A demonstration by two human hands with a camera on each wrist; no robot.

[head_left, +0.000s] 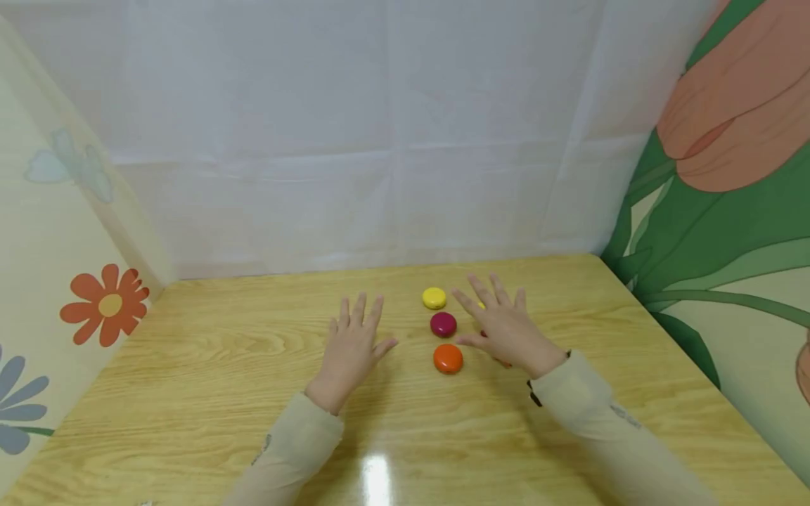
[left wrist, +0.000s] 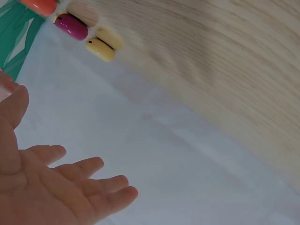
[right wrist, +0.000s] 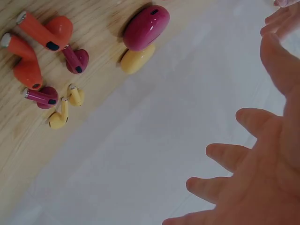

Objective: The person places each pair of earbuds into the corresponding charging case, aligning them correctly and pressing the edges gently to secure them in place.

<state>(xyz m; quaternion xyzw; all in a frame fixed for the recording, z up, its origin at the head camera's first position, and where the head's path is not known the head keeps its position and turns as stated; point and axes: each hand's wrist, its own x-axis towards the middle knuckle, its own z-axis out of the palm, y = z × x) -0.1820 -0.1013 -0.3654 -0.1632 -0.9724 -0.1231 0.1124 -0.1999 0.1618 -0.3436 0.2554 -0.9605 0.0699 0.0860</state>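
Note:
Fingers spread, my left hand (head_left: 349,353) hangs above the wooden table, left of the coloured cases, and holds nothing. My right hand (head_left: 508,329) is likewise spread and holds nothing; in the head view it mostly covers the earbuds. A yellow case (head_left: 434,298), a magenta case (head_left: 444,324) and an orange case (head_left: 448,358) stand in a column between the hands, all closed. The right wrist view shows loose earbuds in pairs: orange earbuds (right wrist: 27,63), magenta earbuds (right wrist: 45,97) and yellow earbuds (right wrist: 58,119). Neither hand appears to touch them.
The wooden table (head_left: 209,379) ends at a white cloth (head_left: 380,140) hanging behind it. Flower-printed panels stand along the left side (head_left: 44,232) and right side (head_left: 747,239). Light glares off the table's front.

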